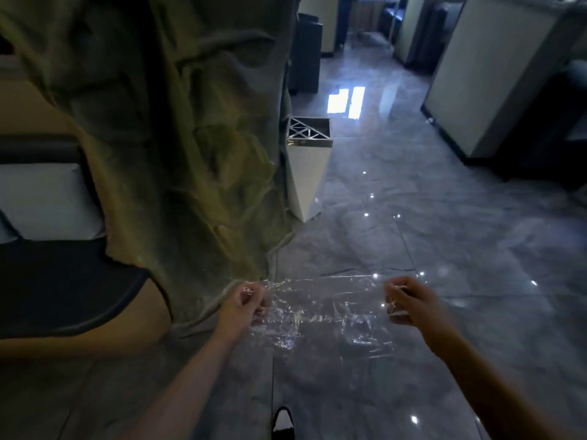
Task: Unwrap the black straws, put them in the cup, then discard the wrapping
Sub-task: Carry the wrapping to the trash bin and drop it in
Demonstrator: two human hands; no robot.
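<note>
A sheet of clear plastic wrapping (324, 312) is stretched flat in the air between my two hands, above a glossy grey floor. My left hand (244, 304) pinches its left edge with curled fingers. My right hand (409, 301) pinches its right edge the same way. The wrapping is crinkled and glints in the light. No black straws and no cup are in view.
A rough, rock-like pillar (178, 138) rises at left. Beside it a white tapered bin (306, 166) with an open grid top stands on the floor. A dark seat (63, 287) lies at far left, white partitions (489, 74) at upper right. A shoe tip (282, 422) shows below.
</note>
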